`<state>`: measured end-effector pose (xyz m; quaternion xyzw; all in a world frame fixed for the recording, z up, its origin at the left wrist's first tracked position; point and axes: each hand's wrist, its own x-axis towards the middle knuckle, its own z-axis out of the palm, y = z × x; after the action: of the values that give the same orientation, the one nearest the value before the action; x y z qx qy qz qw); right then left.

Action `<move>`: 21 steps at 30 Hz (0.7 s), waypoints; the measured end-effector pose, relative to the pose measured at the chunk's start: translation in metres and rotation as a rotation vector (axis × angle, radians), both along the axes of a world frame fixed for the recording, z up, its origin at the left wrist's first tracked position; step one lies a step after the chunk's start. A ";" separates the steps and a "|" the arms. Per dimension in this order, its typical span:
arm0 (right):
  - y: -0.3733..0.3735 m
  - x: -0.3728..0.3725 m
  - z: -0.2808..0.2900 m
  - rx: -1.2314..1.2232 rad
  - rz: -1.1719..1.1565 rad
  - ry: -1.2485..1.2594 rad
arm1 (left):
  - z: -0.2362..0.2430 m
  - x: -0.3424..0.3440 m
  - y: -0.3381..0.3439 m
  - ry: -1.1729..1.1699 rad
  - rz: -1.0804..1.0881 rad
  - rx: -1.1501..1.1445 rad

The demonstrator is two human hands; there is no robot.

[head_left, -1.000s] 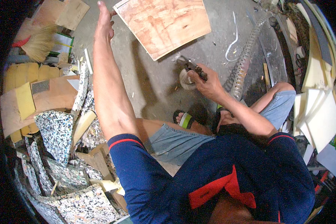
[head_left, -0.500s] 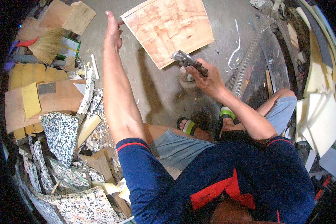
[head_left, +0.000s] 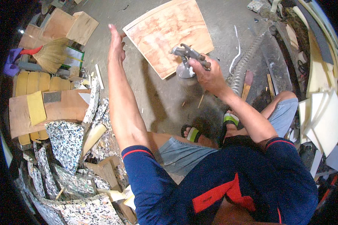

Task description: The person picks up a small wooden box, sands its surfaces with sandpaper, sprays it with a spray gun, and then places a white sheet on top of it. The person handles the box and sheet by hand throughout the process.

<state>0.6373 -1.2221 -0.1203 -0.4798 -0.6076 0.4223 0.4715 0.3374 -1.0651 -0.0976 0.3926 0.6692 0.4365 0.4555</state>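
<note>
A plywood panel (head_left: 169,28), wider at its far end and with a curved far edge, is held up above the floor in front of me. My left hand (head_left: 117,47) grips it at its left corner, thumb sticking out and fingertips partly hidden behind the edge. Wrapped round the handle of a metal spray gun (head_left: 187,52), my right hand (head_left: 210,77) holds it over the panel's near right part. A round silvery cup (head_left: 185,70) hangs under the gun, and its nozzle points left across the wood.
Foam offcuts (head_left: 65,142) and scraps pile up at left, near a straw broom (head_left: 52,54) and wooden boxes (head_left: 82,28). A coiled hose (head_left: 248,56) runs along the floor at right. Cream foam sheets (head_left: 323,120) stand beyond my right knee.
The spray gun has tilted more upright, so its cup shows fully beneath it. The panel and my left hand have shifted slightly, and the whole view has moved a little.
</note>
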 end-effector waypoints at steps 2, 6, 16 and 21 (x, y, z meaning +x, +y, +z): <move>0.007 0.003 0.004 0.024 -0.090 0.050 | 0.001 0.000 -0.001 0.006 -0.003 -0.011; 0.013 0.015 0.007 0.011 -0.268 -0.063 | -0.001 0.000 -0.004 0.020 -0.009 -0.019; -0.023 0.060 -0.028 -0.136 0.039 -0.131 | -0.002 0.003 -0.003 0.004 -0.020 -0.005; -0.027 0.082 -0.034 -0.040 -0.116 -0.191 | 0.003 0.007 -0.009 -0.022 -0.025 -0.026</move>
<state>0.7192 -1.2487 -0.1546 -0.5615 -0.6123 0.3586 0.4258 0.3447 -1.0739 -0.0948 0.3903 0.6648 0.4264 0.4732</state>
